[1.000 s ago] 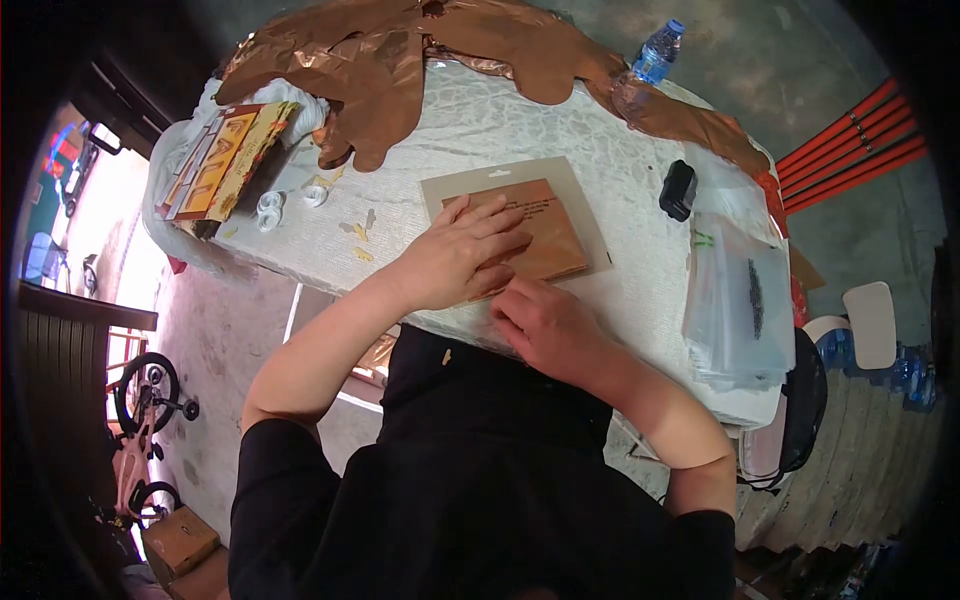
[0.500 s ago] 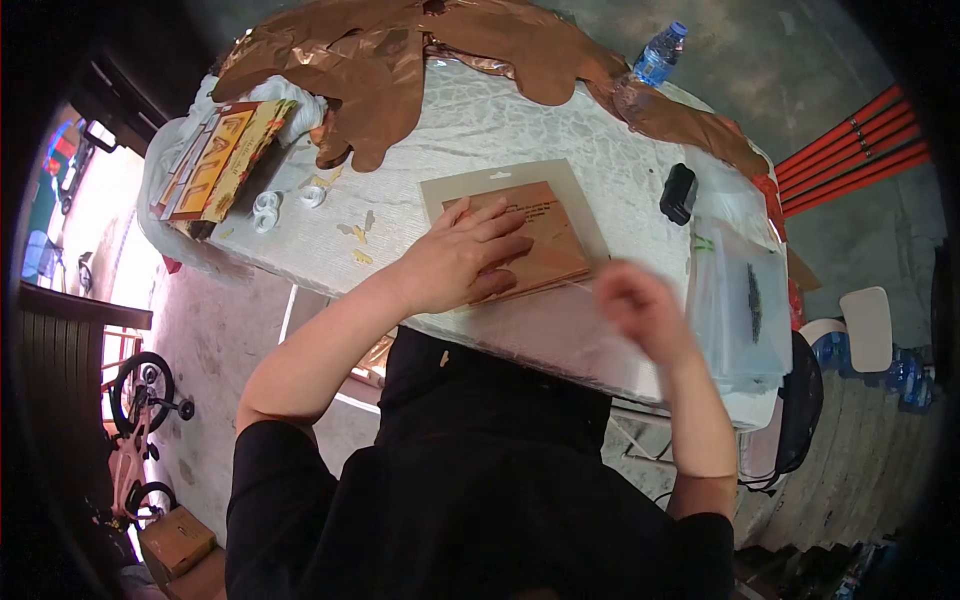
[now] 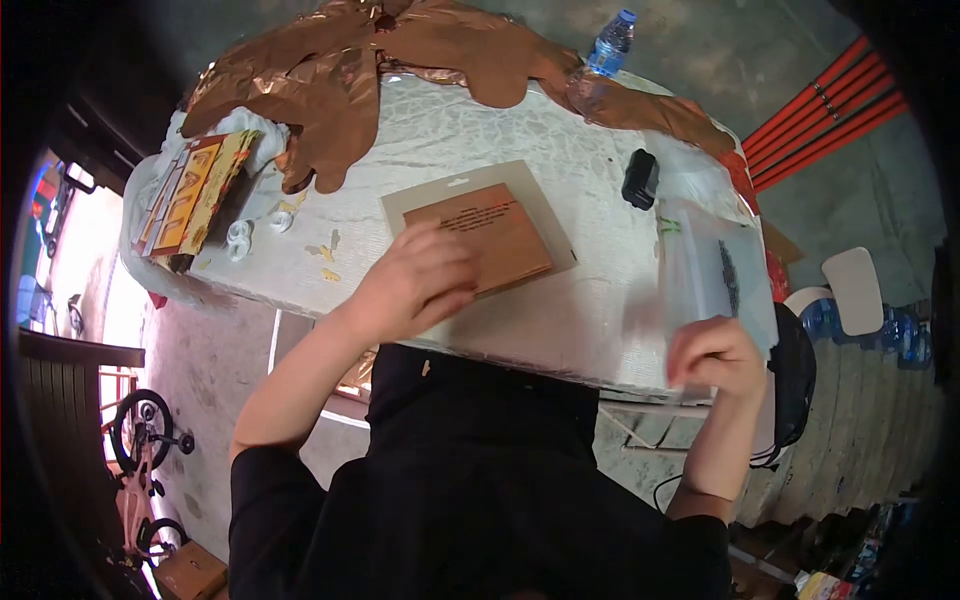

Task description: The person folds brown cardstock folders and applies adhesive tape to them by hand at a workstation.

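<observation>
A folded brown foil packet (image 3: 510,235) with printed text lies on a grey card (image 3: 545,205) with a hang slot, near the middle of the table. Over the packet's lower left corner is my left hand (image 3: 418,280), its fingers loosely bent and apart, with nothing held. At the front end of a stack of clear plastic bags (image 3: 695,265), my right hand (image 3: 718,355) has its fingers curled in. Whether it grips a bag edge is hidden.
Brown foil sheeting (image 3: 450,50) covers the table's far side, near a water bottle (image 3: 612,45). A black case (image 3: 640,178) lies by the bags. At left are a printed box (image 3: 200,190), white rings (image 3: 240,240) and yellow scraps (image 3: 330,273).
My right hand has moved right and toward me, from beside the packet to the bags. My left hand has drawn back toward the packet's lower left corner, with its fingers more bent.
</observation>
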A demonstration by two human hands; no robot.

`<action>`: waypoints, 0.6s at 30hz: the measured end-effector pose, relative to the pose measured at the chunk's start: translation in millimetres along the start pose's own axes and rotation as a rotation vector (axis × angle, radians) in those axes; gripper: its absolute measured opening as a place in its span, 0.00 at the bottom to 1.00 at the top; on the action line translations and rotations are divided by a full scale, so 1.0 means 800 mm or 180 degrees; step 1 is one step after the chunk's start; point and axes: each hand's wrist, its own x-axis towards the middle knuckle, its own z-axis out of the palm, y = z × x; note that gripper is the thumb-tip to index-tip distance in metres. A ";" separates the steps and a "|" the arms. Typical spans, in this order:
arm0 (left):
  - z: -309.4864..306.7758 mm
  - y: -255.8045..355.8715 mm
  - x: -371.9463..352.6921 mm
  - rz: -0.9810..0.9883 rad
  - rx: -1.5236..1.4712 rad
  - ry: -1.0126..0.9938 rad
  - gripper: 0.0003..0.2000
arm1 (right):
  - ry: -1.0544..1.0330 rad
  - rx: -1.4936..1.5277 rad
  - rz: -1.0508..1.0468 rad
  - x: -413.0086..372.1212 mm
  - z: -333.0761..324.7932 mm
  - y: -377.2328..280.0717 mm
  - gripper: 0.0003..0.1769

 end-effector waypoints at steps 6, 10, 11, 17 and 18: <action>-0.014 0.046 -0.043 -0.0183 0.0136 -0.0210 0.19 | 0.0392 -0.0912 0.1117 0.017 0.029 0.034 0.07; -0.019 0.041 -0.061 -0.0281 0.0113 0.0061 0.14 | 0.0579 -0.1643 0.0901 0.046 0.058 0.050 0.07; -0.020 0.039 -0.063 -0.0330 0.0131 0.0147 0.12 | 0.0521 -0.1808 0.0633 0.053 0.061 0.057 0.09; -0.011 0.042 -0.067 -0.0771 -0.0219 0.0603 0.07 | 0.0588 -0.2655 -0.0157 0.083 0.080 0.084 0.16; -0.011 0.042 -0.067 -0.0874 -0.0285 0.0672 0.06 | 0.0665 -0.2697 -0.0193 0.088 0.082 0.085 0.17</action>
